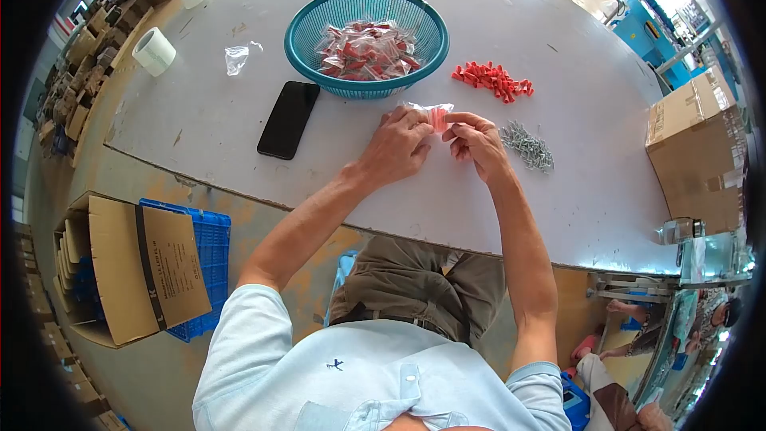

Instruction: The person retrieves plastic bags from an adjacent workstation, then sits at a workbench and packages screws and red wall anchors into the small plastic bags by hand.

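Observation:
A small clear plastic bag with red pieces inside is held between my two hands over the table. My left hand grips its left side, fingers curled. At its right edge, the thumb and forefinger of my right hand pinch the plastic. Just beyond my hands stands a teal plastic basket holding many similar filled bags. Right of it lies a pile of red plastic plugs. A heap of small silvery screws sits beside my right hand.
A black phone lies left of my hands. Tape rolls and a crumpled clear bag are farther left. A cardboard box stands at the right; another carton is below the table's left edge. Another person sits at lower right.

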